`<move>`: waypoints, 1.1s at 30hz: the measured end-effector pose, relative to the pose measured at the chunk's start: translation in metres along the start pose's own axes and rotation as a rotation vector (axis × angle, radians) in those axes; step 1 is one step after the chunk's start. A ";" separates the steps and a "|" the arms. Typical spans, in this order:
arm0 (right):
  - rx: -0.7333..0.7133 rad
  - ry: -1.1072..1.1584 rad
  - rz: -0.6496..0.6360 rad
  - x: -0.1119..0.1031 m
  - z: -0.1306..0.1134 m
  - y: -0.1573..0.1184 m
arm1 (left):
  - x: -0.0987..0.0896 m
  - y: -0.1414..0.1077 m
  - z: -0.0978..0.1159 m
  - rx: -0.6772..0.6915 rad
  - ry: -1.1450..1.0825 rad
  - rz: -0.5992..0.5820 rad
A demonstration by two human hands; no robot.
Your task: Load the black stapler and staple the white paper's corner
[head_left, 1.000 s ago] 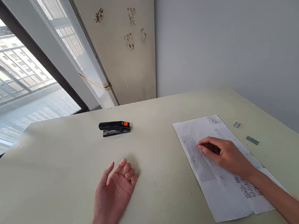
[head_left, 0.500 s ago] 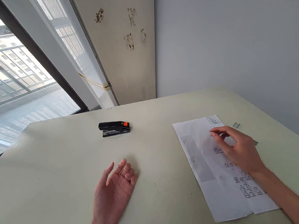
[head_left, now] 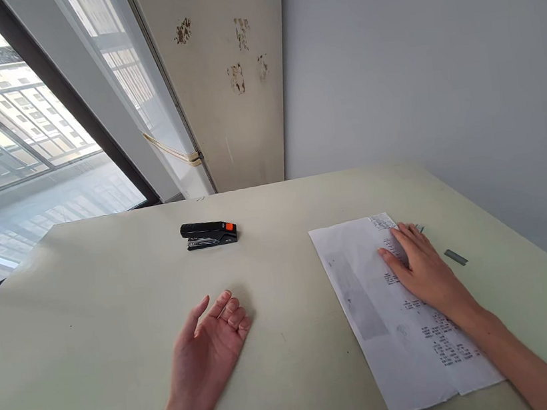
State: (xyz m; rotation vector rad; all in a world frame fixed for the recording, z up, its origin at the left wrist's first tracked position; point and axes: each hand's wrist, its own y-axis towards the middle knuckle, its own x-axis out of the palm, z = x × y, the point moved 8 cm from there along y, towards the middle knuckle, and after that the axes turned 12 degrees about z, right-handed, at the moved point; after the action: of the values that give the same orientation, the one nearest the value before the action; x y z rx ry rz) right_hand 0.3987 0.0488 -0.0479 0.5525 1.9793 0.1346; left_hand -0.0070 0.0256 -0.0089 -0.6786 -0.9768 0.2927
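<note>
My right hand point(head_left: 426, 270) lies palm down on the right edge of the printed paper sheets point(head_left: 373, 346), fingers stretched out and thumb apart. It grips nothing. Palm up on the table, my left hand point(head_left: 211, 344) rests with slightly curled fingers and holds nothing. Beyond it sits a black stapler point(head_left: 209, 234) with an orange patch on its right end. Just right of my right hand is a small dark grey-green strip point(head_left: 456, 257). Another small piece is partly hidden by its fingertips.
The pale table point(head_left: 117, 320) reaches back to a beige panel point(head_left: 238, 129) with brown worn patches. A grey wall point(head_left: 426, 64) borders the table on the right. At the left is a large window point(head_left: 16, 131) with railings outside.
My right hand has gone from a raised pinch above the paper to lying flat on it. The paper has shifted slightly left, and the dark strip shows more fully. My left hand stays put.
</note>
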 end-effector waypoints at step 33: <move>-0.189 0.243 0.164 -0.032 -0.050 -0.010 | 0.010 -0.014 -0.013 0.485 0.976 -0.364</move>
State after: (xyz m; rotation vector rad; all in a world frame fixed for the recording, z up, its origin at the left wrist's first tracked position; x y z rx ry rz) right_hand 0.3636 0.0334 -0.0022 0.5966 2.1246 0.5061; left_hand 0.0087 0.0148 0.0020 -0.1288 -0.0616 -0.1353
